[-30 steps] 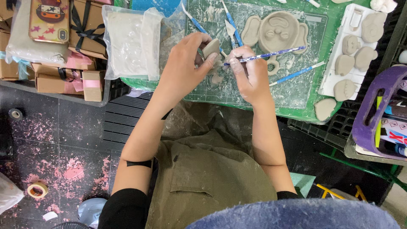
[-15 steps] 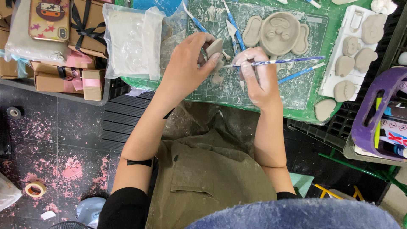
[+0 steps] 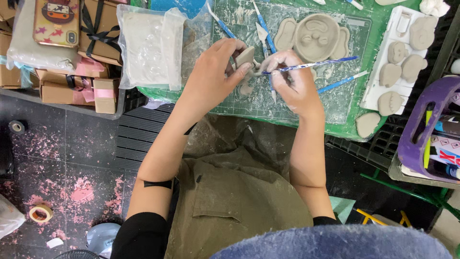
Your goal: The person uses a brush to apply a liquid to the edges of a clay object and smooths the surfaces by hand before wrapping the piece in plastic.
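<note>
Across the far half of the view lies a green cutting mat (image 3: 330, 108), dusted with pale clay smears. Near it, below the hands, an olive apron (image 3: 239, 201) covers the person's lap. Left of the mat, a clear plastic bag of grey clay (image 3: 146, 48) sits on stacked cardboard boxes (image 3: 62, 81), black ribbon round some of them. Far centre on the mat: a round clay face with two flat ears (image 3: 316, 36). Right edge: a white tray (image 3: 381, 81) carrying several small clay shapes; beyond it a purple tool caddy (image 3: 424, 132).

Left hand (image 3: 211, 79) is curled shut, fingers and thumb pinching a small clay piece (image 3: 245, 56) held up above the mat's near-left part. Right hand (image 3: 294, 81) is closed round a blue-speckled modelling tool (image 3: 311, 64), the shaft running off to the right, its working end meeting the clay piece between the two hands. More blue-handled tools (image 3: 342, 81) lie loose on the mat just right of the right hand and at the far side. Roll of tape (image 3: 40, 212) on the speckled floor, near left.
</note>
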